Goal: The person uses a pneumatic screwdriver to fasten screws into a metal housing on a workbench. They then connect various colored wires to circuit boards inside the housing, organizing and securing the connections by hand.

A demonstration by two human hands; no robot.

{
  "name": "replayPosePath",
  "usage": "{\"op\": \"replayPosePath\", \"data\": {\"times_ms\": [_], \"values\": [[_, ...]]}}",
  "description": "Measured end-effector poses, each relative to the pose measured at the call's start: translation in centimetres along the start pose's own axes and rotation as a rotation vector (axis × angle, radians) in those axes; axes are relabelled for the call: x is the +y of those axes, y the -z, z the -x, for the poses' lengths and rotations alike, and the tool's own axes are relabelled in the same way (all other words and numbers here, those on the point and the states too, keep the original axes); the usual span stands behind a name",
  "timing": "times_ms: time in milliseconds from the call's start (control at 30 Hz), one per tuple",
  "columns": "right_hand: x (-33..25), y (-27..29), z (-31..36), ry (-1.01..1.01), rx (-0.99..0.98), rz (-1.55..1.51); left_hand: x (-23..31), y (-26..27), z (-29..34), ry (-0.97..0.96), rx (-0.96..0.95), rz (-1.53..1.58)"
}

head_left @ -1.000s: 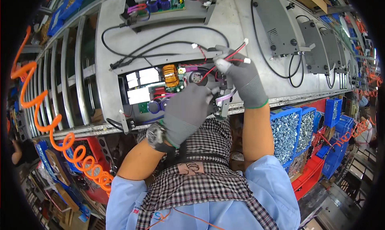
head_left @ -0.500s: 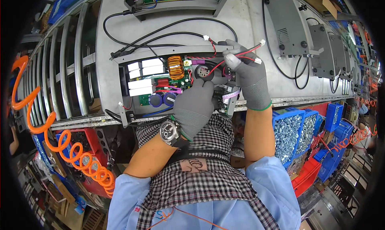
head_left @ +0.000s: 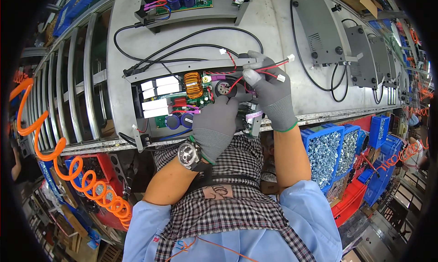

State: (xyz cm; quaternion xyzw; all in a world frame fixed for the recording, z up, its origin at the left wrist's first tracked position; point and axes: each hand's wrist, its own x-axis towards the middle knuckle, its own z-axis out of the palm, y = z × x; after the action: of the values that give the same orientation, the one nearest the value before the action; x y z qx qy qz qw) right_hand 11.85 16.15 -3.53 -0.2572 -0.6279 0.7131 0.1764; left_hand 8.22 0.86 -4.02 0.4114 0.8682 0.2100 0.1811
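An open grey metal chassis (head_left: 182,66) lies at the bench's near edge. Inside is a green circuit board (head_left: 159,122) with an orange copper coil (head_left: 193,85), white blocks and blue capacitors (head_left: 173,122). My gloved left hand (head_left: 216,125) reaches in with curled fingers, their tips by a round black part (head_left: 223,88) with a metal disc; what they grip is hidden. My gloved right hand (head_left: 274,97) is over the chassis's right end, closed round thin red and black wires (head_left: 269,68). Their white connectors (head_left: 281,78) stick out beyond it.
Black power cords (head_left: 200,29) curve across the bench behind the chassis. Another open unit (head_left: 196,13) stands at the back, and closed grey units (head_left: 321,27) line the right. Blue bins of small metal hardware (head_left: 323,157) sit front right. An orange coiled hose (head_left: 68,161) hangs left.
The whole view has shifted slightly, with the bench and chassis a little further left. Both hands keep nearly the same places on the chassis, and the right still holds the wires.
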Motion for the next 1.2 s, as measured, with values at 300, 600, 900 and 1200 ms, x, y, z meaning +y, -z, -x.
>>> {"op": "replayPosePath", "data": {"times_ms": [300, 600, 900, 1200], "values": [[0.2, -0.5, 0.0, 0.042, 0.030, 0.018, 0.1, -0.3, -0.8, -0.072, 0.040, 0.044], [-2.1, 1.9, 0.1, 0.589, -0.167, 0.608, 0.4, 3.1, -1.8, 0.029, 0.384, 0.205], [-0.8, 1.4, 0.7, 0.189, 0.018, 0.147, 0.4, 7.2, -2.3, -0.204, 0.439, 0.313], [0.0, 1.0, 1.0, 0.354, -0.015, 0.434, 1.0, 4.0, -3.5, -0.207, 0.415, 0.333]]}}
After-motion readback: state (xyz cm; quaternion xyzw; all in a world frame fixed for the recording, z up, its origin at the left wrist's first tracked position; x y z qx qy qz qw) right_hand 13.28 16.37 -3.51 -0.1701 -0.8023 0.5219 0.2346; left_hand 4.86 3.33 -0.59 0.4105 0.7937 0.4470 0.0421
